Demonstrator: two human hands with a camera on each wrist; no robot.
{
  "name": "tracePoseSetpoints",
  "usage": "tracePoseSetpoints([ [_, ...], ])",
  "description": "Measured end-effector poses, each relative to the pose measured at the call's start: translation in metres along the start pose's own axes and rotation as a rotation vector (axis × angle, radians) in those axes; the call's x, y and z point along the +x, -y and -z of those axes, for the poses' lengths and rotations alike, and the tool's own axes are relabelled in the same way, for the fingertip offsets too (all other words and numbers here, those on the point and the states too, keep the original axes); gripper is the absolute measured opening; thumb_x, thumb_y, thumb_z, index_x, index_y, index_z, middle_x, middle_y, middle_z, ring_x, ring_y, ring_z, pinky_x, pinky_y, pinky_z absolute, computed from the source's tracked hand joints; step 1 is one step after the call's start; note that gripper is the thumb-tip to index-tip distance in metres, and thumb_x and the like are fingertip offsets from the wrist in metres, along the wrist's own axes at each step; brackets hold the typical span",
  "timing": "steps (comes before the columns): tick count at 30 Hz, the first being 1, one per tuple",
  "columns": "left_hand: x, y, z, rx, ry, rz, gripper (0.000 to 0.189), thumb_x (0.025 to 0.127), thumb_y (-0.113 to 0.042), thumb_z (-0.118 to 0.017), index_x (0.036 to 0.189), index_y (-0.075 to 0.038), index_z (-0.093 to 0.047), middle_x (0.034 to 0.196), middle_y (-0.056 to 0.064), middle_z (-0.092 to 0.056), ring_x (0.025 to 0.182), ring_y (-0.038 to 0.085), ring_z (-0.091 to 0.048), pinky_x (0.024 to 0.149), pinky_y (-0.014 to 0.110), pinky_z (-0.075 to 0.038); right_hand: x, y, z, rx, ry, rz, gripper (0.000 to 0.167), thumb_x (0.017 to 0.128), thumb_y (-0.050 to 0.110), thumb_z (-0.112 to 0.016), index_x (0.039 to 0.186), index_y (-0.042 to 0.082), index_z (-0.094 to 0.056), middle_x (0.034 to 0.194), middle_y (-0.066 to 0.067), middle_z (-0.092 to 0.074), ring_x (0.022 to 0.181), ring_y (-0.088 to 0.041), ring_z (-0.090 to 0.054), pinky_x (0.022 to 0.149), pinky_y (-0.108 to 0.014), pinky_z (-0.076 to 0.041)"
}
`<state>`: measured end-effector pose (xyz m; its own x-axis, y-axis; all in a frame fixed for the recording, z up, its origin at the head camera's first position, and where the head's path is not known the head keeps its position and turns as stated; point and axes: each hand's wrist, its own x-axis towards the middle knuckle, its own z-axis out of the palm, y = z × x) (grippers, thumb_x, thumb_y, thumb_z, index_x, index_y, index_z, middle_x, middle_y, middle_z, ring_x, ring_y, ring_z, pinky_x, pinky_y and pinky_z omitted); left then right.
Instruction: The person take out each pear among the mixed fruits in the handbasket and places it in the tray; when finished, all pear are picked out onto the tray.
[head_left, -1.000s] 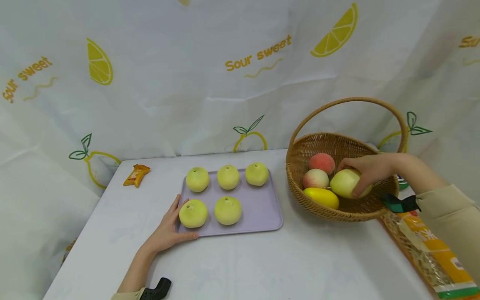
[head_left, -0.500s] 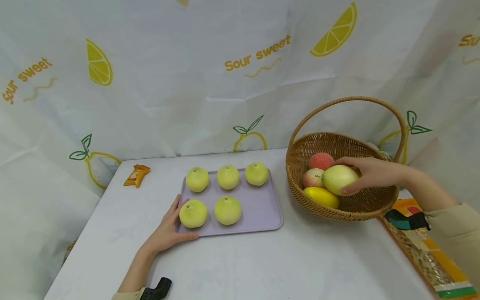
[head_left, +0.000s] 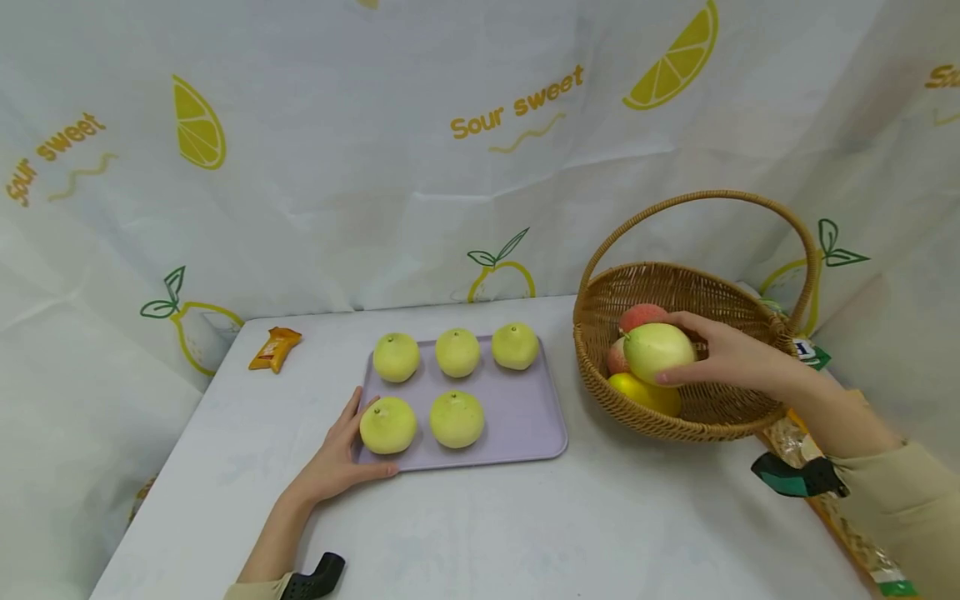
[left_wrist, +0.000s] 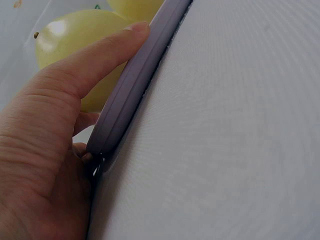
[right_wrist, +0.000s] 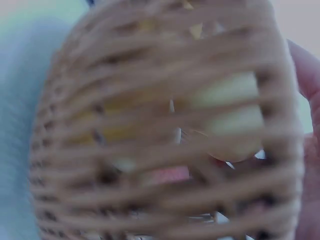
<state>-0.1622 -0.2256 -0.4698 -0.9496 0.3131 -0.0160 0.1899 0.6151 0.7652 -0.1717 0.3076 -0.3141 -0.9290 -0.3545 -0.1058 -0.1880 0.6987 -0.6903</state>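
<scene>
My right hand (head_left: pixel 723 357) grips a smooth pale yellow-green fruit (head_left: pixel 658 353) with a short stem, thumb in front and fingers behind. It holds this fruit over the wicker basket (head_left: pixel 678 429), above two reddish peaches (head_left: pixel 641 317) and a bright yellow fruit (head_left: pixel 647 395). In the right wrist view the basket's blurred weave hides most of the grip. My left hand (head_left: pixel 336 460) rests at the near left corner of a lilac tray (head_left: pixel 517 425). Its thumb lies along the front rim (left_wrist: pixel 120 95), its fingers along the left side. Several similar yellow-green fruits (head_left: pixel 457 419) sit on the tray in two rows.
The basket's tall arched handle (head_left: pixel 697 197) rises above the right hand. An orange-wrapped snack (head_left: pixel 275 349) lies at the back left of the white table (head_left: pixel 480 533). A long orange-and-clear packet (head_left: pixel 840 517) lies right of the basket, partly under the right forearm.
My right hand has lifted the yellow-green fruit and carried it left within the basket, now covering more of the peaches. The left hand and tray have stayed put.
</scene>
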Motion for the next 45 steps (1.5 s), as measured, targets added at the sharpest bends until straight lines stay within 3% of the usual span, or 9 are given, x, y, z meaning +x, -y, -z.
tracePoseSetpoints([
  [10,0.001,0.001,0.001,0.000,-0.002,0.005,0.107,0.072,-0.043,-0.085,0.156,-0.017,-0.024,0.163,0.009,0.005,0.146,0.044,0.002,0.106,0.072,-0.008,-0.003,0.012,-0.020,0.164,-0.083,-0.074,0.078,0.090,0.029,-0.070,0.149,0.003,-0.025,0.127,-0.021,-0.049,0.110,-0.034,-0.050,0.081,-0.036,-0.049],
  [16,0.000,0.002,0.001,-0.012,-0.002,0.012,0.108,0.071,-0.043,-0.086,0.156,-0.018,-0.024,0.164,0.008,0.005,0.146,0.042,0.003,0.107,0.071,-0.008,0.000,0.022,-0.031,0.367,-0.092,-0.087,0.078,0.093,0.024,-0.067,0.152,0.007,-0.019,0.136,-0.020,-0.041,0.117,-0.031,-0.045,0.087,-0.029,-0.046],
  [24,-0.001,0.000,0.001,-0.016,0.000,0.012,0.109,0.070,-0.044,-0.086,0.156,-0.018,-0.023,0.164,0.008,0.006,0.147,0.041,0.003,0.108,0.070,-0.008,0.005,0.035,-0.046,0.636,-0.083,-0.067,0.067,0.096,0.018,-0.062,0.149,0.018,-0.021,0.135,-0.019,-0.036,0.110,-0.018,-0.053,0.089,-0.022,-0.047],
  [29,0.000,0.000,0.001,-0.012,0.001,0.016,0.108,0.071,-0.045,-0.085,0.156,-0.018,-0.024,0.163,0.008,0.006,0.146,0.041,0.003,0.108,0.070,-0.007,0.005,0.045,-0.055,0.717,-0.098,-0.076,0.074,0.097,0.019,-0.061,0.153,0.007,-0.014,0.138,-0.017,-0.033,0.112,-0.015,-0.050,0.091,-0.017,-0.045],
  [34,0.000,-0.001,0.001,-0.015,-0.001,0.019,0.106,0.071,-0.043,-0.085,0.156,-0.018,-0.027,0.163,0.010,0.005,0.146,0.042,0.003,0.108,0.071,-0.007,0.006,0.054,-0.063,0.707,-0.111,-0.071,0.076,0.096,0.018,-0.063,0.153,0.003,-0.015,0.138,-0.017,-0.035,0.115,-0.017,-0.048,0.091,-0.017,-0.045],
  [39,0.000,-0.001,0.001,-0.015,-0.001,0.018,0.105,0.071,-0.043,-0.085,0.155,-0.018,-0.027,0.163,0.009,0.005,0.146,0.042,0.003,0.108,0.070,-0.006,0.008,0.062,-0.071,0.579,-0.154,-0.054,0.081,0.090,0.020,-0.070,0.153,0.009,-0.020,0.141,-0.018,-0.037,0.124,-0.026,-0.042,0.087,-0.019,-0.046],
  [45,0.000,0.000,0.001,-0.010,-0.003,0.009,0.105,0.071,-0.043,-0.085,0.155,-0.017,-0.027,0.163,0.010,0.005,0.146,0.043,0.002,0.108,0.070,-0.007,0.012,0.068,-0.083,0.429,-0.201,0.043,0.080,0.084,0.018,-0.079,0.148,0.009,-0.033,0.143,-0.014,-0.037,0.128,-0.032,-0.043,0.089,-0.014,-0.045],
])
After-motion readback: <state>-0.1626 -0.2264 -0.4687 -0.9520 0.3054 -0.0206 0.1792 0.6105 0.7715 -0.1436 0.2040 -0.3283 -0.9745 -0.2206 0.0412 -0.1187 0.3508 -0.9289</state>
